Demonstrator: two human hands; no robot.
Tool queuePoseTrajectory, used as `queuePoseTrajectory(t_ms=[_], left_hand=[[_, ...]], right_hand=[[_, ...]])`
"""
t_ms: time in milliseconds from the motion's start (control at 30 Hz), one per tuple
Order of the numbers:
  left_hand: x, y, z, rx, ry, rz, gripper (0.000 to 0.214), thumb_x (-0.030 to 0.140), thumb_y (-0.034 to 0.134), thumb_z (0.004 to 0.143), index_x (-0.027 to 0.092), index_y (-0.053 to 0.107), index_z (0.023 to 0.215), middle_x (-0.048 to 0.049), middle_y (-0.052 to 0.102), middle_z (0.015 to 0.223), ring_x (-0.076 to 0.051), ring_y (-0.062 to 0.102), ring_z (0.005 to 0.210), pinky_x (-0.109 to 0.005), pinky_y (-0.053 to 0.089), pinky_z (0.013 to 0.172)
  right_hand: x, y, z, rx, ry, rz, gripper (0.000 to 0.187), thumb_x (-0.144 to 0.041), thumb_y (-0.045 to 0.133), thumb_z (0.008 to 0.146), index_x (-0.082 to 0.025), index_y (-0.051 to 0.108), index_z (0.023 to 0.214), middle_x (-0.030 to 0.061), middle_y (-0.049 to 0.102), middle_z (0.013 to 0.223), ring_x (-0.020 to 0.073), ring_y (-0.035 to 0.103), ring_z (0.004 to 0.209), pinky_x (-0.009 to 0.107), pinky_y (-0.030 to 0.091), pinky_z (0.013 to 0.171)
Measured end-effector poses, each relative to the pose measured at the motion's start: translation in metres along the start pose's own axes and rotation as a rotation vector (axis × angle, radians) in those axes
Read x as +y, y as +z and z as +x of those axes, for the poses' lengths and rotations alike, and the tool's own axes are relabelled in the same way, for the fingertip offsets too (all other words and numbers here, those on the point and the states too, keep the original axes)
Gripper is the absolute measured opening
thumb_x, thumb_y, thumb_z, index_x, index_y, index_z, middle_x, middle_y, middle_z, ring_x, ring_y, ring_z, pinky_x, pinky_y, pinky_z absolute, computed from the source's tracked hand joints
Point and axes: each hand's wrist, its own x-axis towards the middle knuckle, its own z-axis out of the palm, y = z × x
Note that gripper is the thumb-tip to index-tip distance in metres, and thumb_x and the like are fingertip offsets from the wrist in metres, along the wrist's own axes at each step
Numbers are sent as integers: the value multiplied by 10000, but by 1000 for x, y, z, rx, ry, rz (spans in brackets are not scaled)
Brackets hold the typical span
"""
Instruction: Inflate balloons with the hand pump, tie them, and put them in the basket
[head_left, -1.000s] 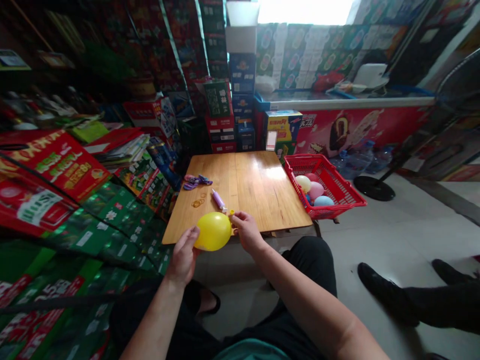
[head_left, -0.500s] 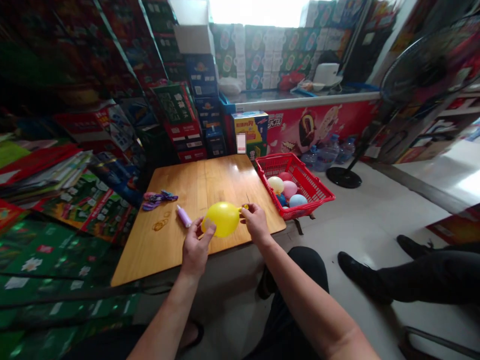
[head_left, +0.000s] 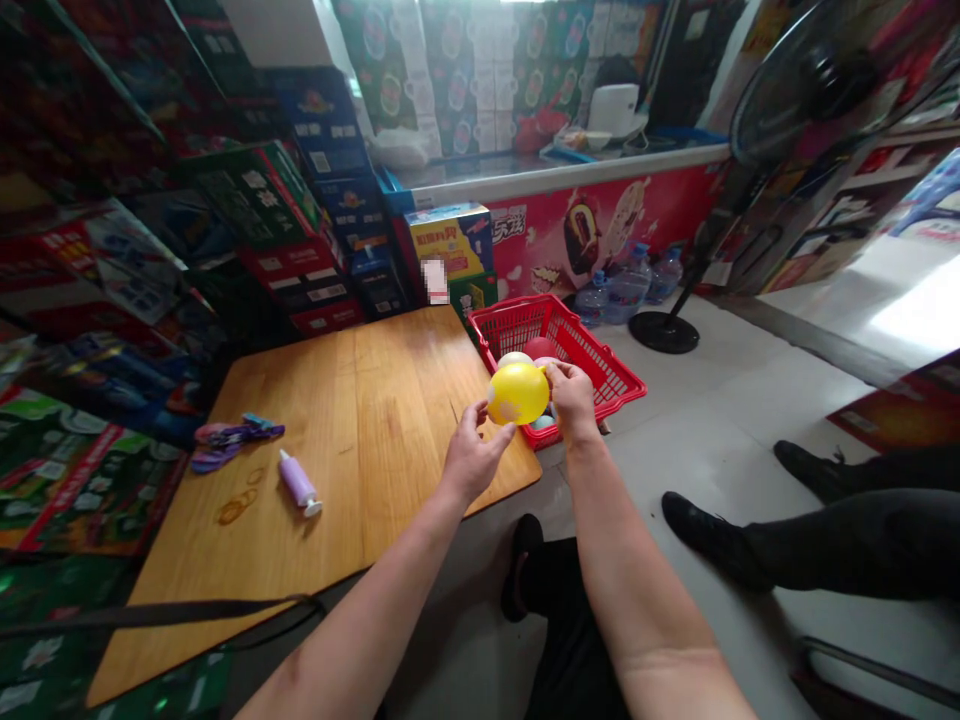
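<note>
An inflated yellow balloon [head_left: 519,393] is held between my two hands, above the near left rim of a red plastic basket [head_left: 615,370]. My left hand [head_left: 478,450] grips its rounded left end between thumb and fingers. At the other end my right hand [head_left: 573,398] pinches the neck. Partly hidden behind the yellow balloon, several balloons lie in the basket, among them a dark pink one [head_left: 540,347] and a cream one [head_left: 514,358]. On the wooden table [head_left: 375,400] rest a lilac balloon pump [head_left: 299,484], rubber bands [head_left: 237,506] and a bunch of uninflated balloons [head_left: 232,440].
Stacked cartons [head_left: 262,200] crowd the table's far left side. A chest freezer [head_left: 555,225] stands behind, with large water bottles [head_left: 628,285] and a standing fan [head_left: 664,330] near it. Another person's legs and black shoes [head_left: 712,540] are on the floor at right.
Both hands have carried the yellow balloon right, from over the table to the basket's edge. My view has turned right, so the table and pump appear farther left.
</note>
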Motion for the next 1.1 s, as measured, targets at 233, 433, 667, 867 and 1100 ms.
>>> queuePoseTrajectory(t_ms=[233,433,667,867,1100], left_hand=[[-14,56,47,-36,89,182,542,387,747,811,146,594,1271,-185,623,1293,-323,575,1235,-481,418,1074],[-29,79,69,-88,123,229,393,311,751,780,167,657,1134,-156,646,1199,-321,590,1180,-484,432,1049],[-42,66,58,-1,135,288,405,303,732,805,161,642,1173,-166,634,1249,-318,577,1226,-485,422,1091],[-44,31,25,62,90,303,374,307,696,851,173,642,1196,-152,645,1290,-290,587,1254,-468,444,1090],[-53,-49,-19,157,65,278,330,294,679,870,203,661,1187,-132,666,1276,-269,637,1185,-446,508,1002]], right_hand=[[41,-36,47,174,46,-64,395,-448,604,758,-119,678,964,133,735,939,197,671,740,294,524,634],[64,-48,63,171,41,-255,333,-410,626,745,-143,720,922,118,748,908,239,683,837,326,522,738],[63,-50,60,205,12,-464,320,-328,647,738,-139,745,977,181,735,1001,322,648,1026,418,468,948],[49,-43,46,315,-148,-765,370,-312,590,787,-92,744,1040,216,706,998,339,618,1042,458,452,986],[38,-18,31,286,-244,-794,390,-325,580,787,-92,752,1048,211,690,1000,343,614,1033,467,449,977]])
